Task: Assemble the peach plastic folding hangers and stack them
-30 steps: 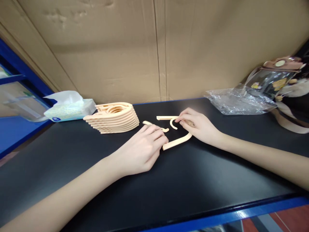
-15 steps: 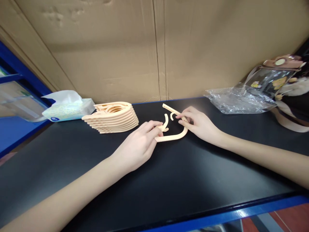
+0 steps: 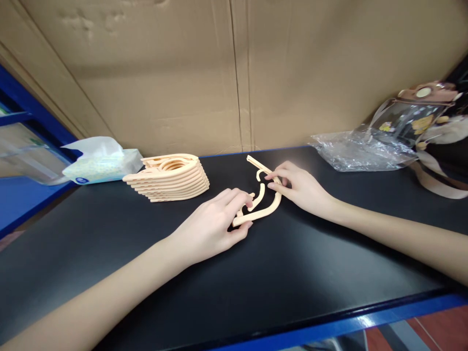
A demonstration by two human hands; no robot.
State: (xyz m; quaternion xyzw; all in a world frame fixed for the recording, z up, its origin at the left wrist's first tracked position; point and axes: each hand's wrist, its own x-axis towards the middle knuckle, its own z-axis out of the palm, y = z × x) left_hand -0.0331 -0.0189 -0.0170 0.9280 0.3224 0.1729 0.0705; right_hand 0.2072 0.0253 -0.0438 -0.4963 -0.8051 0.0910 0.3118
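A peach plastic clothes hanger [image 3: 271,206] lies bent between my two hands, just over the black table. My left hand [image 3: 215,219] has its fingers curled around the hanger's left end and the base of its curved hook [image 3: 259,196]; the thumb presses from the near side. Part of that end is hidden under the fingers. With thumb and fingertips, my right hand [image 3: 300,185] pinches the straight right arm of the hanger, whose tip [image 3: 252,160] points away from me. To the left of my hands rests a stack of similar peach hangers [image 3: 175,180], lying flat on one another.
A tissue pack [image 3: 102,165] stands at the back left, beside the stack. At the back right lie a crumpled clear plastic bag [image 3: 365,151] and a clear bottle with a brown lid [image 3: 409,114] and strap. Brown cardboard [image 3: 175,78] walls off the back of the black table [image 3: 292,292].
My left hand has shifted slightly, its thumb now apart from the fingers at the near side. The hook has swung right, and the hanger's near end has come toward me. The right hand barely moved.
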